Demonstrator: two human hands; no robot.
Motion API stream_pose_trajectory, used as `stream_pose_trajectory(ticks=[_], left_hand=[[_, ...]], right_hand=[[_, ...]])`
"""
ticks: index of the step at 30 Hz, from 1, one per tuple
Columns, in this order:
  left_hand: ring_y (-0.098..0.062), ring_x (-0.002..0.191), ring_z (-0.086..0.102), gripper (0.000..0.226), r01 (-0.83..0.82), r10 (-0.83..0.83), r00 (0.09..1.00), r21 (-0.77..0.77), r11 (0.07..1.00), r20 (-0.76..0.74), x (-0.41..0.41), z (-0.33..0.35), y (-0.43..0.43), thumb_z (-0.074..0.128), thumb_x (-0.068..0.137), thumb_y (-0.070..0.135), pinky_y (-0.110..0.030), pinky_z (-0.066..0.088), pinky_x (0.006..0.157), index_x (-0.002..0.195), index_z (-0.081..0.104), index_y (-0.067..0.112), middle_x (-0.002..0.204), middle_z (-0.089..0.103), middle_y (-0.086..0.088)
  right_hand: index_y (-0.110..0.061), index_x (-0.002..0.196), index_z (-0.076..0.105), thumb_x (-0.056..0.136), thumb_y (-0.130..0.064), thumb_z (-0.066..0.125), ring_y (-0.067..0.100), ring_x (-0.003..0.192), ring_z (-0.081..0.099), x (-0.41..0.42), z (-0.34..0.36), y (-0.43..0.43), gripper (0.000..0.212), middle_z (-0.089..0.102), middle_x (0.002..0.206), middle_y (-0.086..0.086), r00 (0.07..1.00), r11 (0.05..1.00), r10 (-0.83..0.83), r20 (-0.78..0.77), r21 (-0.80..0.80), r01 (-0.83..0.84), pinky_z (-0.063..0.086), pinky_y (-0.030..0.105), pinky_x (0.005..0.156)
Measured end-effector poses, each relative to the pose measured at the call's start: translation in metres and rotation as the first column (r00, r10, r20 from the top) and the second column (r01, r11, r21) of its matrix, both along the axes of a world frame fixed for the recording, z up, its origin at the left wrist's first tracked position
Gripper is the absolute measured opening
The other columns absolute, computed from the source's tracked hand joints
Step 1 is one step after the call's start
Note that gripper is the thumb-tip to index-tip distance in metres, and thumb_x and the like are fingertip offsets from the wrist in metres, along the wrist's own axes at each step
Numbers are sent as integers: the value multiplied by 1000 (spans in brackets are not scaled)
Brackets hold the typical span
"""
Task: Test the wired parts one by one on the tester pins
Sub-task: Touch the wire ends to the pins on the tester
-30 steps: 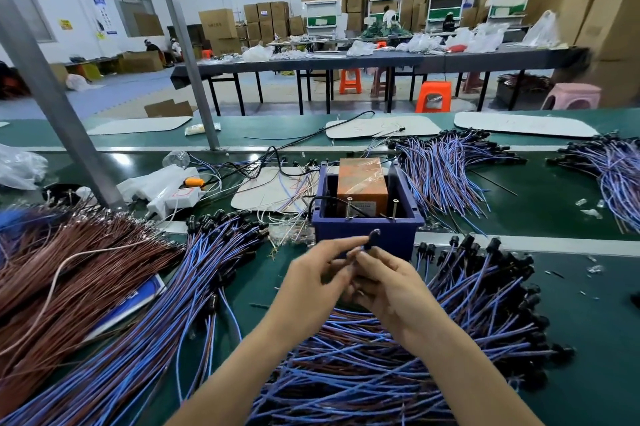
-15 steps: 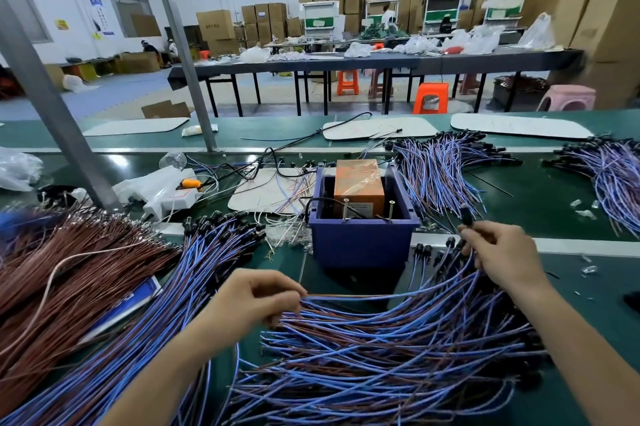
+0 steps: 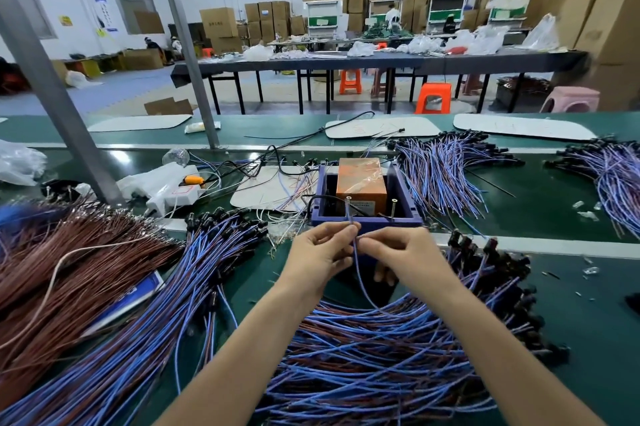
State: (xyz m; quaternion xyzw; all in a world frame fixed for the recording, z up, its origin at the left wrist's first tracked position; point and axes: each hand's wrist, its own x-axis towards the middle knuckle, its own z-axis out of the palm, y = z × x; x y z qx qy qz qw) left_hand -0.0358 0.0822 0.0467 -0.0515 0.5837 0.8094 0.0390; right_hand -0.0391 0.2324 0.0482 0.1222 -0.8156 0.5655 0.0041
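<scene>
1. While both hands meet just in front of the dark blue plastic tester box [image 3: 367,220], the left hand [image 3: 320,254] and the right hand [image 3: 401,252] each pinch the upper end of one thin blue and brown twin wire [image 3: 358,269] between thumb and forefinger.
2. From the pinch this wire hangs down into the loose heap of blue and brown wired parts [image 3: 381,356] on the green table [image 3: 571,217], near the person.
3. I judge the wire to be very light and soft. It curves under its own weight, so it is best held close to the tips, otherwise the ends will wander.
4. The tips look fine and probably bend easily. Each should meet one of the two upright metal pins [image 3: 348,204] with only light pressure.
5. Its lower part is lost in the heap and may catch on the other wires, so a slow pull seems safer.
</scene>
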Motion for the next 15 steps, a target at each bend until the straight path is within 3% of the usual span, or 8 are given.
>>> stream_pose_trajectory(ticks=[7, 11, 15], left_hand=[[-6, 70, 63, 4, -23, 25, 999, -69, 997, 33, -14, -9, 14, 68, 86, 15, -13, 49, 56, 84, 71, 14, 75, 69, 1], [-1, 53, 59, 5, -50, 54, 993, -45, 998, 108, -18, -10, 15, 67, 87, 18, -15, 47, 48, 83, 69, 16, 70, 70, 5], [-4, 55, 54, 7, -87, 84, 984, 12, 996, 154, -25, -11, 13, 66, 88, 16, -15, 46, 47, 81, 67, 14, 70, 72, 4]], right_hand=[[-19, 78, 72, 88, -16, 68, 10, 45, 55, -2, -19, -18, 12, 67, 57, 6, 984, 970, -169, 50, -169, 175, 43, 21, 46], [-8, 81, 71, 91, -9, 63, 8, 43, 54, -4, -22, -19, 13, 67, 58, 3, 952, 902, -192, 237, -340, 266, 42, 19, 42], [-6, 81, 69, 92, -8, 61, 7, 40, 51, -7, -24, -15, 14, 64, 54, 0, 875, 784, -202, 440, -462, 414, 43, 16, 41]])
